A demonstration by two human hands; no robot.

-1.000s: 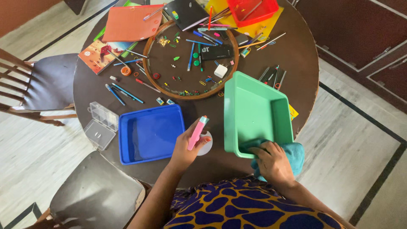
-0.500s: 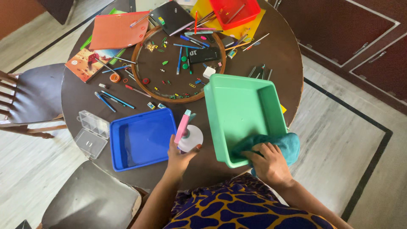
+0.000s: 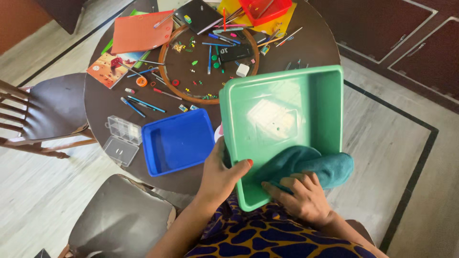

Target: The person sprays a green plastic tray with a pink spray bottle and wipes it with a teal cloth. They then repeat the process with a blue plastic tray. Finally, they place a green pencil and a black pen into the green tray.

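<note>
A green plastic tray (image 3: 282, 114) is lifted off the round table and tilted toward me. My left hand (image 3: 221, 176) grips its left rim, thumb over the edge. My right hand (image 3: 299, 198) presses a teal cloth (image 3: 311, 165) into the tray's near corner, part of the cloth hanging over the right rim. The pink spray bottle is hidden behind the tray; only a sliver of pink (image 3: 219, 132) shows at its left edge.
A blue tray (image 3: 179, 141) and a clear compartment box (image 3: 122, 139) lie on the dark round table (image 3: 103, 102). A round wooden-rimmed tray (image 3: 208, 59) holds pens and pins. A red tray (image 3: 264, 9), notebooks and loose pens lie farther back. Chairs (image 3: 52, 107) stand left and near.
My left hand set down the pink spray bottle and took hold of the green tray's left rim. The tray rose off the table and tilted toward me, with the cloth still pressed inside.
</note>
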